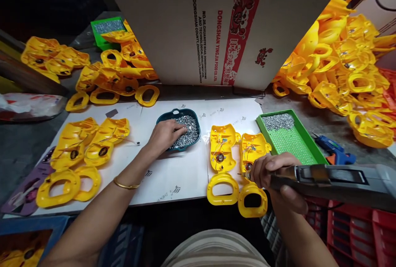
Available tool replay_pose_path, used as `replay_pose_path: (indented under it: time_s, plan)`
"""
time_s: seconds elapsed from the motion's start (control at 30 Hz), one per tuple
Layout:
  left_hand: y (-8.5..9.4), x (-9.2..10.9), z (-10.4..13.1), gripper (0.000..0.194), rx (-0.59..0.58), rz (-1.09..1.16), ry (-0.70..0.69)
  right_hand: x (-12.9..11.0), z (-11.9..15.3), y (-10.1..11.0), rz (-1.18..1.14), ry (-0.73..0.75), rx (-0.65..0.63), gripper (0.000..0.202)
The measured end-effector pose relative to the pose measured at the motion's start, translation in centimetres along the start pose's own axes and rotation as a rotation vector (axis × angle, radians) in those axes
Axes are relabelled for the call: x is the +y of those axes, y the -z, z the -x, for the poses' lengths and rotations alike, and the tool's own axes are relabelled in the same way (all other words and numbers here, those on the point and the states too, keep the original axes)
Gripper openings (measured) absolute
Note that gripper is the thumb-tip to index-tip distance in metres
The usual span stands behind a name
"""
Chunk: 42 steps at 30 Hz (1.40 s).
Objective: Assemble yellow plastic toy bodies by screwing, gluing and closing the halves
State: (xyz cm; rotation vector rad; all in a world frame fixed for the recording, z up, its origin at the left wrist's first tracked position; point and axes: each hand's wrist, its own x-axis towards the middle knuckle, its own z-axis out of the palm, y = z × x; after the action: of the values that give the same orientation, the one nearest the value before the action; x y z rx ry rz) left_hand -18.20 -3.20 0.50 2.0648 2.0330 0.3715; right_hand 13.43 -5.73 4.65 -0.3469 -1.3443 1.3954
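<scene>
My left hand (165, 135) reaches into a dark teal bowl (199, 124) of small silver screws (188, 133). Its thumb and fingers are drawn together among the screws; the fingertips are partly hidden. A grey electric screwdriver (334, 180) lies in my right hand (275, 172), fingers wrapped round its front end. The bit points left, close above a yellow plastic housing (252, 147) with wires and a round speaker inside. Beside that housing lies a second one (221, 147). Two yellow ring-shaped frames (222, 201) (262, 209) touch their near ends at the table's front edge.
More yellow housings (74, 141) and rings lie at left. A green tray (309, 147) with screws and a blue glue gun (335, 149) are at right. A big carton (185, 31) stands behind; yellow parts pile up (334, 56) at back right. Red crates (349, 234) sit below.
</scene>
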Motion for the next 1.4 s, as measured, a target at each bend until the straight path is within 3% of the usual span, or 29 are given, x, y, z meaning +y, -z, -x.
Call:
replay_pose_path:
  time_s: [0.13, 0.2, 0.27, 0.33, 0.4, 0.47, 0.57, 0.67, 0.77, 0.93, 1.3, 1.4]
  plan:
    - [0.4, 0.1, -0.1, 0.035, 0.046, -0.043, 0.021, -0.4, 0.3, -0.1, 0.003, -0.001, -0.006, 0.026]
    - [0.7, 0.4, 0.2, 0.033, 0.133, -0.018, 0.037, -0.5, 0.5, -0.2, 0.005, 0.000, 0.007, 0.026]
    - [0.9, 1.4, 1.2, 0.031, 0.262, 0.069, 0.013, -0.6, 0.7, -0.2, 0.011, -0.001, 0.015, 0.025]
    - [0.7, 3.5, 3.1, 0.029, 0.311, 0.224, -0.069, -0.6, 0.7, -0.4, 0.008, 0.003, 0.021, 0.025]
    - [-0.1, 6.2, 5.4, 0.024, 0.218, 0.462, -0.164, -0.7, 0.5, -0.7, -0.009, 0.005, 0.036, 0.025]
    - [-1.3, 8.9, 7.6, 0.019, 0.123, 0.710, -0.146, -0.9, 0.3, -1.2, -0.040, 0.009, 0.037, 0.024]
    - [-3.2, 11.6, 9.6, 0.020, -0.014, 1.014, 0.017, -1.5, 0.0, -1.9, -0.069, 0.034, 0.005, 0.024]
    - [-4.2, 12.2, 10.5, 0.032, -0.026, 1.201, 0.192, -2.0, 0.2, -2.2, -0.061, 0.020, 0.010, 0.023]
    - [-4.5, 11.9, 10.9, 0.030, 0.069, 1.174, 0.226, -2.3, 0.5, -2.3, -0.067, 0.013, 0.011, 0.024]
    - [-5.1, 12.2, 11.6, 0.016, 0.232, 0.823, -0.087, -2.7, 0.5, -3.0, -0.098, 0.002, 0.023, 0.023]
    - [-5.9, 13.8, 12.2, 0.020, 0.102, 1.019, -0.032, -4.0, 0.3, -3.9, -0.019, -0.089, 0.066, 0.020]
    - [-5.9, 13.8, 12.3, 0.020, 0.090, 1.016, -0.032, -3.5, -0.1, -3.1, -0.023, -0.095, -0.064, 0.021]
